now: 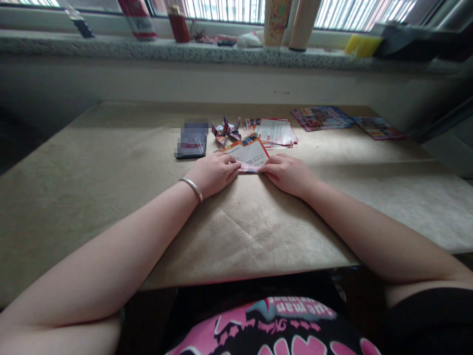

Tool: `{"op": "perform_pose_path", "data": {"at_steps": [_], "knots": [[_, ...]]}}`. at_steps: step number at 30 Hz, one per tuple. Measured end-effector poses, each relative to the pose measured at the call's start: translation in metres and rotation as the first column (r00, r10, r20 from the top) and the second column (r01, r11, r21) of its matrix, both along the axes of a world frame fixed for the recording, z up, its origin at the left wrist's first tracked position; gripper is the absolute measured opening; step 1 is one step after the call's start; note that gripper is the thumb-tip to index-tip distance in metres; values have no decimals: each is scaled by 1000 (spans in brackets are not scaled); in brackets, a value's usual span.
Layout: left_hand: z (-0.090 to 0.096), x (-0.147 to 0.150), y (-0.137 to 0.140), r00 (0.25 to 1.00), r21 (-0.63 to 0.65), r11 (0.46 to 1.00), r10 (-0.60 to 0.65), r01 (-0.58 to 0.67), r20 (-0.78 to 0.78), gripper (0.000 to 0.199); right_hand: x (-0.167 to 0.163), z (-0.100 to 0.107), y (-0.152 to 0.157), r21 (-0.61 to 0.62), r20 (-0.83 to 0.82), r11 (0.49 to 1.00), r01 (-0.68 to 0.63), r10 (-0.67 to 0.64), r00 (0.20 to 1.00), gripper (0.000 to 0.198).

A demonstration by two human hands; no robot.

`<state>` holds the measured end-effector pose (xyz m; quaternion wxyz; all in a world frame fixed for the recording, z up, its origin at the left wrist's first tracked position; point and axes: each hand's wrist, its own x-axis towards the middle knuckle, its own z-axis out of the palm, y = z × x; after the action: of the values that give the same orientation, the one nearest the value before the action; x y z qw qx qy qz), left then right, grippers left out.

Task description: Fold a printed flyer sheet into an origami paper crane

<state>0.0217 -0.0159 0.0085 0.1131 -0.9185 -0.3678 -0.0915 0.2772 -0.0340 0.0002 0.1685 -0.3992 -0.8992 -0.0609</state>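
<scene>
A printed sheet of paper (247, 154) with an orange border lies on the table between my hands, its near edge folded over into a narrow strip. My left hand (216, 171), with a silver bangle (192, 187) at the wrist, pinches the left end of that strip. At the right end, the fingers of my right hand (284, 171) are closed on the same fold. Just beyond the sheet sit folded paper pieces (226, 131) with pointed tips. Behind and to the right is a small pile of similar printed sheets (275, 131).
A dark phone (192, 140) lies left of the paper. Glossy leaflets (321, 118) and another stack (379, 127) rest at the back right of the beige table (92, 197). Along the stone windowsill (207, 53) stand a red cup (179, 27), tall containers and a yellow object (364, 45).
</scene>
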Motion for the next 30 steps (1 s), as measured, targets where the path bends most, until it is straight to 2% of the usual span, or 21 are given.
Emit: {"op": "perform_pose_path", "data": {"at_steps": [22, 30], "knots": [[3, 4, -2, 999, -8, 999, 41, -41, -36, 38, 0, -2, 4, -41, -46, 999, -19, 17, 999, 26], [-6, 5, 4, 998, -1, 999, 53, -54, -29, 36, -3, -2, 5, -30, -27, 999, -14, 13, 1000, 31]]}}
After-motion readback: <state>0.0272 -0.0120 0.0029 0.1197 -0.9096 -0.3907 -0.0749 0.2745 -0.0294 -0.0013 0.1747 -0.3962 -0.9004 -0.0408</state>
